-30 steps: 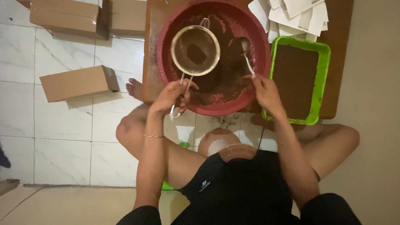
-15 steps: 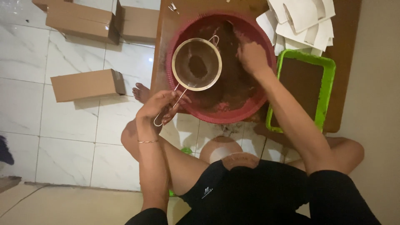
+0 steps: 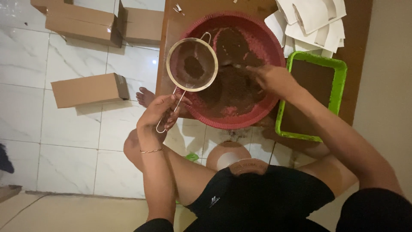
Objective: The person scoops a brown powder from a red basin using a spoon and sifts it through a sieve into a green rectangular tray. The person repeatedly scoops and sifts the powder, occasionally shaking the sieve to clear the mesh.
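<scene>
At the far left, three cardboard boxes lie on the white tiled floor: a long one point(image 3: 80, 19) at the top, another point(image 3: 143, 25) just beside it against the low wooden table point(image 3: 171, 56), and a third point(image 3: 88, 89) lower down, lying apart from the others. Near the table's edge a bare foot point(image 3: 145, 96) rests on the tiles. The left hand point(image 3: 161, 112) is closed around the wire handle of a round metal sieve point(image 3: 192, 64), fingers curled over the handle's end, and holds the sieve above the left part of a large red basin point(image 3: 257, 114). A small heap of brown powder point(image 3: 194, 66) sits in the sieve's mesh. A thin gold bracelet point(image 3: 151, 151) circles the left wrist. The basin stands on the table and holds a wide spread of the same brown powder across its bottom. The right hand point(image 3: 272, 79) reaches into the basin from the right, fingers bent and pinched together on what looks like a spoon handle, though blur makes the grip hard to read. Right of the basin, touching its rim, a green rectangular tray point(image 3: 337, 81) holds a flat brown layer. Above the tray lies a loose stack of white paper bags point(image 3: 313, 21). The person sits cross-legged on the floor in black shorts point(image 3: 262, 197).
</scene>
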